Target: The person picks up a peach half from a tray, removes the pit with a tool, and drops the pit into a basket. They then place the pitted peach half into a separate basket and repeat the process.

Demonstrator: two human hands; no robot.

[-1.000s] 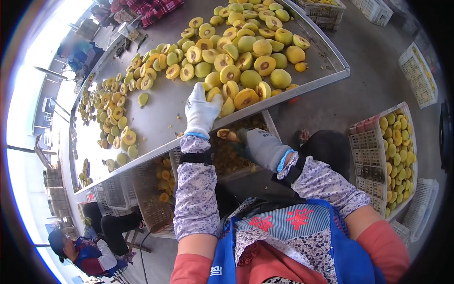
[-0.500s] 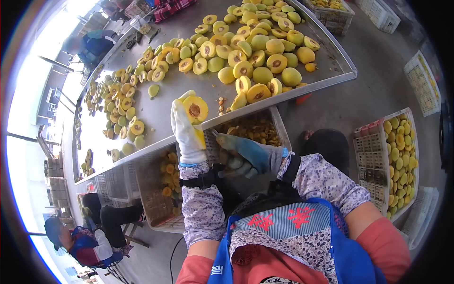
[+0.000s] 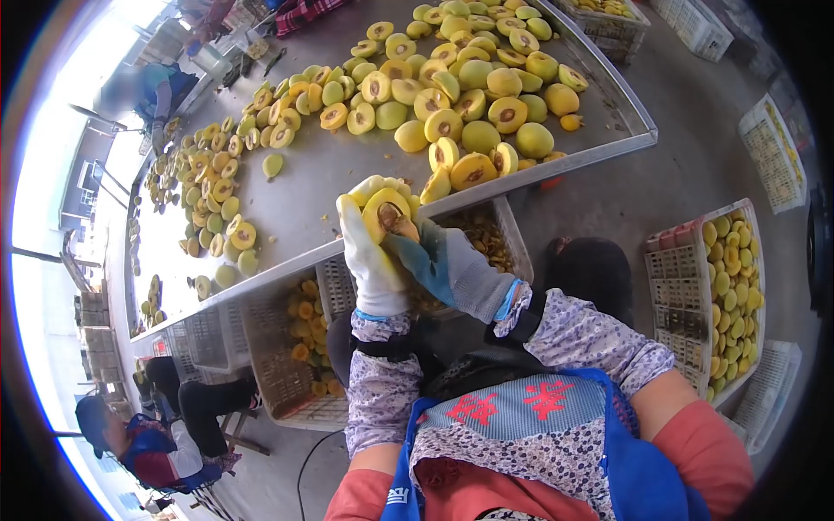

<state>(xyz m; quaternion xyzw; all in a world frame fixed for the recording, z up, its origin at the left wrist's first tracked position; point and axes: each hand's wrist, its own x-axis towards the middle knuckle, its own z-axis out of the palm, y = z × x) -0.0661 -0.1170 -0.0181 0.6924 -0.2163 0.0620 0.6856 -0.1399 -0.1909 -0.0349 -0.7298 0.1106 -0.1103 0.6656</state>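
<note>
A halved yellow fruit [image 3: 383, 213] with its brown pit showing lies in my left hand [image 3: 372, 260], gloved in white, just over the table's front edge. My right hand [image 3: 439, 260], in a blue-grey glove, is brought up against the fruit's cut face, its fingers closed. Whether it grips a small tool is hidden. Beyond the hands, many fruit halves [image 3: 434, 101] are spread over the metal table [image 3: 330, 187].
Below the table edge stand a crate of fruit halves [image 3: 271, 369] and a crate of scraps [image 3: 517, 247]. At right is a crate of fruit [image 3: 678, 295]. A seated co-worker [image 3: 143, 438] is at lower left, another person [image 3: 161, 87] at upper left.
My right hand has risen from below the table edge to the fruit. My left hand has moved slightly right and down, still holding the fruit half.
</note>
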